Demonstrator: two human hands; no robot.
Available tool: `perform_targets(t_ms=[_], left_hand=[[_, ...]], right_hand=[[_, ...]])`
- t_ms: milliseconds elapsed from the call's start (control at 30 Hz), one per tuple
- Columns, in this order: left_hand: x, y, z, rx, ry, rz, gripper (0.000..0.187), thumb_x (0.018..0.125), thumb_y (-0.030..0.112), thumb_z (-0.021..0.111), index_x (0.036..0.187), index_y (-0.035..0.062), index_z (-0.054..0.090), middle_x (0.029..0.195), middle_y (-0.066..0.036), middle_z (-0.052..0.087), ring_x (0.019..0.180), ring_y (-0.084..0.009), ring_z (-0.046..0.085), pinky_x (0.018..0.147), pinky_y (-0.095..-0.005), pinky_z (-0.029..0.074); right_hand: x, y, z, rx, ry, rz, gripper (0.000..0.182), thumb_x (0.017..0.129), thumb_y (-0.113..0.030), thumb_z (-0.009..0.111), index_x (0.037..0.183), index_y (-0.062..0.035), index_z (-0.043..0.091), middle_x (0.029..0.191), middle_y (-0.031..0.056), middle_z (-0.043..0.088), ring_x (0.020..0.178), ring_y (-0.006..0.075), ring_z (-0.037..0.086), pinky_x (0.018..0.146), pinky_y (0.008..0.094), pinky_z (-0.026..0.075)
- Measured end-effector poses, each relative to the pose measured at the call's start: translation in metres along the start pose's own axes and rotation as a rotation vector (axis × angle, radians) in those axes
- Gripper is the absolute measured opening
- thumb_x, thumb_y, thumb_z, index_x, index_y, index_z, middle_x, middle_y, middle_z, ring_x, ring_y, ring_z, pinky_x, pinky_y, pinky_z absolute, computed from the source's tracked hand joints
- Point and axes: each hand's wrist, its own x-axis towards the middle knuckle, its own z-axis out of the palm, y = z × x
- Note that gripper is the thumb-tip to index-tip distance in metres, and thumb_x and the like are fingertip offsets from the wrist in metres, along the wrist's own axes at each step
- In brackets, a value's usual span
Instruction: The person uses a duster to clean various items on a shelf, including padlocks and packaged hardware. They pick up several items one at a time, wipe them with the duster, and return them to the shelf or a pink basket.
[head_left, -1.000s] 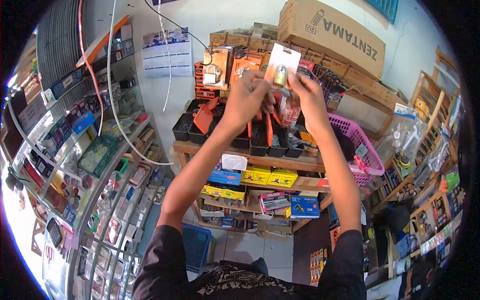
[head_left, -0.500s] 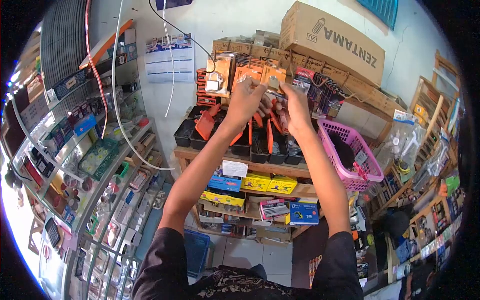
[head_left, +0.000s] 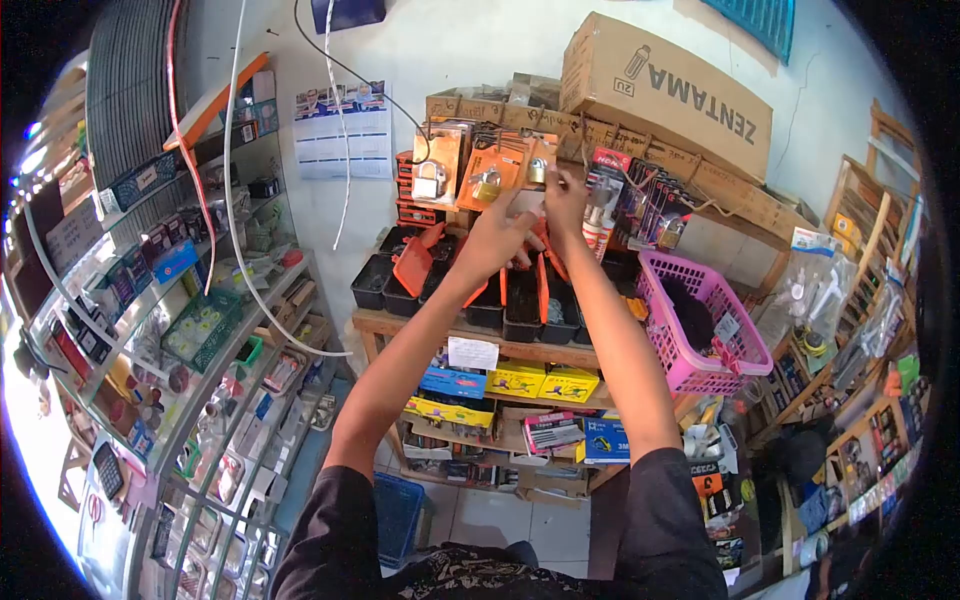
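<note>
My left hand is in front of the hanging padlocks, its fingers curled over a pale item that I cannot make out. Close on its right, my right hand has its fingers bent together beside a brass padlock on an orange card. Another brass padlock hangs just above my left hand, and a silver padlock is further left on its card. Below the hands stand black bins with orange flaps, partly hidden by my forearms.
A pink basket stands right of the bins. Above the rack lies a large cardboard box. Small boxes fill the lower shelves. Loose cables hang at the left, before a glass display shelf.
My hands have moved slightly apart; the left is lower and the right has turned upward. The brass padlocks show more plainly between them. The whole view has shifted a little.
</note>
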Motion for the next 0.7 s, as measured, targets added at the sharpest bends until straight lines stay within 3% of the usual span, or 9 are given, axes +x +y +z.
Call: perform_targets(t_ms=[33,100,167,233,300,333,400,500,700], left_hand=[[0.000,0.000,0.000,0.003,-0.006,-0.002,0.061,0.097,0.029,0.053,0.146,0.0014,0.029,0.078,-0.012,0.067,0.051,-0.0152,0.063,0.039,-0.0223,0.041],[0.000,-0.003,0.003,0.014,0.034,0.022,0.060,0.096,0.032,0.053,0.142,0.0019,0.032,0.081,-0.013,0.070,0.052,-0.0143,0.063,0.042,-0.0236,0.042],[-0.005,0.007,0.003,0.034,-0.007,-0.001,0.059,0.097,0.029,0.054,0.143,0.0007,0.032,0.080,-0.013,0.069,0.050,-0.0139,0.061,0.039,-0.0218,0.040],[-0.007,0.011,0.006,-0.001,-0.020,-0.021,0.059,0.097,0.028,0.054,0.144,0.0004,0.031,0.081,-0.013,0.069,0.051,-0.0139,0.061,0.037,-0.0209,0.039],[-0.009,0.010,0.010,-0.049,-0.017,-0.021,0.058,0.097,0.028,0.054,0.143,-0.0001,0.032,0.083,-0.014,0.068,0.052,-0.0137,0.061,0.036,-0.0200,0.038],[-0.010,0.011,0.012,-0.040,-0.035,-0.016,0.057,0.098,0.028,0.053,0.143,-0.0002,0.032,0.083,-0.014,0.068,0.053,-0.0138,0.062,0.037,-0.0202,0.039],[-0.014,0.010,0.018,0.007,-0.025,-0.017,0.052,0.096,0.034,0.055,0.136,0.0022,0.043,0.082,-0.013,0.069,0.057,-0.0121,0.061,0.046,-0.0208,0.043],[-0.019,0.018,0.039,0.041,-0.132,-0.049,0.044,0.097,0.032,0.052,0.129,0.0015,0.050,0.084,-0.010,0.069,0.060,-0.0112,0.061,0.051,-0.0229,0.043],[0.002,0.013,0.123,0.058,-0.446,-0.026,0.037,0.098,0.028,0.054,0.122,0.0000,0.055,0.082,-0.008,0.067,0.065,-0.0093,0.059,0.059,-0.0237,0.046]], right_hand=[[0.002,0.005,0.004,0.002,0.005,0.004,0.046,0.095,-0.041,0.055,0.099,0.0028,0.067,0.091,0.0232,0.067,0.086,0.0362,0.065,0.076,0.0407,0.047],[0.006,0.017,0.010,-0.236,0.155,-0.115,0.038,0.091,-0.038,0.062,0.095,-0.0006,0.069,0.075,0.0147,0.067,0.069,0.0241,0.066,0.067,0.0363,0.051],[-0.003,0.000,0.002,-0.322,0.118,0.023,0.038,0.088,-0.040,0.064,0.094,-0.0028,0.069,0.084,0.0194,0.069,0.084,0.0295,0.069,0.073,0.0383,0.051],[-0.007,0.002,-0.007,-0.257,0.090,-0.096,0.042,0.086,-0.047,0.058,0.100,-0.0084,0.066,0.092,0.0207,0.068,0.089,0.0400,0.066,0.073,0.0478,0.051],[-0.019,-0.010,-0.024,-0.423,0.004,0.090,0.040,0.086,-0.046,0.059,0.097,-0.0075,0.064,0.091,0.0201,0.068,0.087,0.0391,0.066,0.071,0.0485,0.051],[-0.027,-0.022,-0.048,-0.441,0.036,0.117,0.040,0.086,-0.046,0.059,0.097,-0.0075,0.064,0.091,0.0201,0.068,0.087,0.0391,0.066,0.071,0.0485,0.051],[-0.052,-0.051,-0.090,-0.586,-0.404,-0.060,0.041,0.087,-0.047,0.059,0.096,-0.0067,0.063,0.088,0.0184,0.068,0.086,0.0377,0.066,0.071,0.0489,0.052],[-0.071,-0.068,-0.166,-0.937,-0.583,-0.141,0.041,0.086,-0.047,0.062,0.100,-0.0087,0.066,0.086,0.0170,0.069,0.085,0.0358,0.067,0.072,0.0463,0.052],[-0.052,-0.015,-0.347,-1.592,-0.643,0.005,0.050,0.084,-0.047,0.063,0.111,-0.0055,0.061,0.099,0.0203,0.066,0.096,0.0365,0.064,0.083,0.0447,0.051]])
